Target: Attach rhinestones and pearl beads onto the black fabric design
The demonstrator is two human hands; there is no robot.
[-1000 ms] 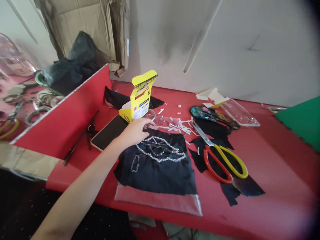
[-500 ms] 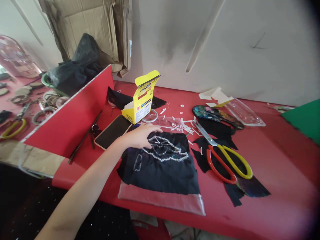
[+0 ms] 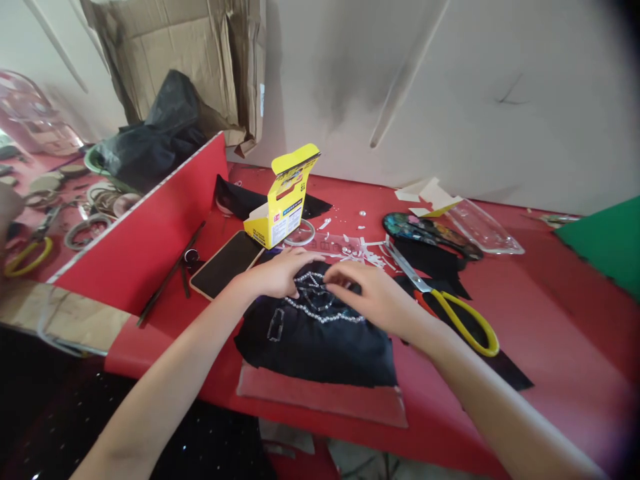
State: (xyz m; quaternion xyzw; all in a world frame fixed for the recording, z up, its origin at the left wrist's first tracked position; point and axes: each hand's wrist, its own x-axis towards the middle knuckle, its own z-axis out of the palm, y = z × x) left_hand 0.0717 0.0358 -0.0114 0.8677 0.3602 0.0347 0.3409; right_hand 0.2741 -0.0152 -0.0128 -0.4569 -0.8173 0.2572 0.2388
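Note:
A black cloth (image 3: 320, 360) lies on a clear plastic sheet (image 3: 325, 401) on the red table. Strings of pearly beads (image 3: 327, 318) form curved lines on it, and a small beaded rectangle (image 3: 275, 325) sits at its left. My left hand (image 3: 284, 272) rests on the cloth's upper left edge, fingers spread at the ends of the bead lines. Over the upper right of the beads is my right hand (image 3: 363, 287), its thumb and index finger curved close together at the beads. Whatever is between those fingertips is too small to make out.
A yellow box (image 3: 287, 210) and a phone (image 3: 227, 263) stand and lie behind and left. Scissors (image 3: 463, 320) with red and yellow handles lie at the right, near black scraps and a clear tray (image 3: 485, 227). A red divider (image 3: 150, 247) rises at the left.
My right hand has come in from the right over the cloth and now covers the right end of the beads and part of the scissors. My left hand is almost unmoved.

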